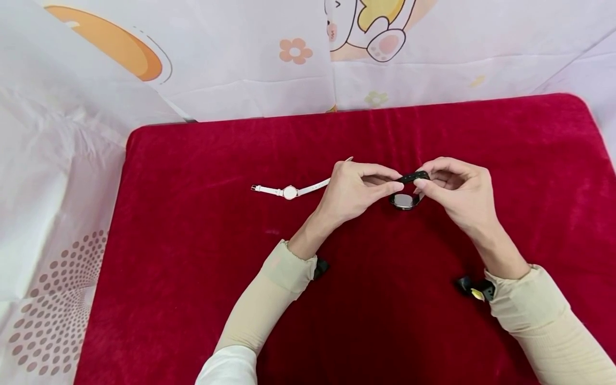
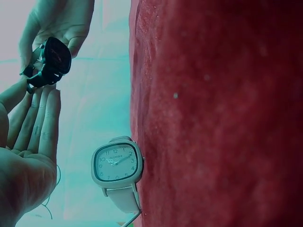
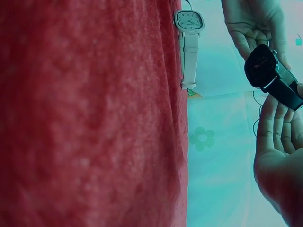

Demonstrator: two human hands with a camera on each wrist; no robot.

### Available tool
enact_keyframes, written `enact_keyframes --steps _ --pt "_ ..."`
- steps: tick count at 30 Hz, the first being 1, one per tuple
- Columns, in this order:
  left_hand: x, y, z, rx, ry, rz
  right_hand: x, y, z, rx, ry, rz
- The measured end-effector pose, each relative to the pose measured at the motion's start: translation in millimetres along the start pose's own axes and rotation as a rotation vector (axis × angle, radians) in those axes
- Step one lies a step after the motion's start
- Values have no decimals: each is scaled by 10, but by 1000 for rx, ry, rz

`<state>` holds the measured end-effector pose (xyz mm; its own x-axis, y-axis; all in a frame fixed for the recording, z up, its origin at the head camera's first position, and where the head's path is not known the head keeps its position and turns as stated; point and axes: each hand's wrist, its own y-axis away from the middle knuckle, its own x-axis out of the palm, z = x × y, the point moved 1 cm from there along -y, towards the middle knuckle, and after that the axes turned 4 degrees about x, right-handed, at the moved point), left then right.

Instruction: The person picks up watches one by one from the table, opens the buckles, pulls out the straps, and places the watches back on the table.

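Observation:
A black wristwatch (image 1: 403, 201) is held over the cloth, its strap looped up and its case hanging below the fingers. My left hand (image 1: 353, 187) pinches one part of the black strap between thumb and forefinger. From the other side, my right hand (image 1: 459, 187) pinches the strap close by. In the left wrist view the dark case (image 2: 57, 56) shows side-on between the hands. The right wrist view shows the dark dial (image 3: 259, 66) with the strap running down to the fingertips; where the strap ends meet is hidden by the fingers.
A white wristwatch (image 1: 290, 192) lies stretched out on the red cloth (image 1: 202, 256), left of the hands; my left hand covers part of its strap. Behind the table's far edge hangs a pale printed curtain (image 1: 240, 59).

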<state>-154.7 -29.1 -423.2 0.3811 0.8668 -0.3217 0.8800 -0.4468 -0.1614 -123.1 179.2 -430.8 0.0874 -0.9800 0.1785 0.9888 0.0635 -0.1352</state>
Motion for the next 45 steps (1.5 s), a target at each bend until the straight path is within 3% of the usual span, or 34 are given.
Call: enact_keyframes --steps 11,20,25,28,33,45 --pt "2 -2 -3 14 18 9 -16 1 -21 14 -82 56" --pt "11 -16 25 -25 159 35 1 -4 4 13 -59 38" --pt "1 -20 26 -38 59 49 -7 -8 0 -2 -74 42" --pt "-2 -23 24 -5 -14 37 -15 -8 -1 -7 -67 40" --pt "-2 -20 13 54 -27 8 -25 -7 -1 -11 -61 44" --pt "-15 -16 10 40 -19 29 -24 -14 1 3 -67 57"
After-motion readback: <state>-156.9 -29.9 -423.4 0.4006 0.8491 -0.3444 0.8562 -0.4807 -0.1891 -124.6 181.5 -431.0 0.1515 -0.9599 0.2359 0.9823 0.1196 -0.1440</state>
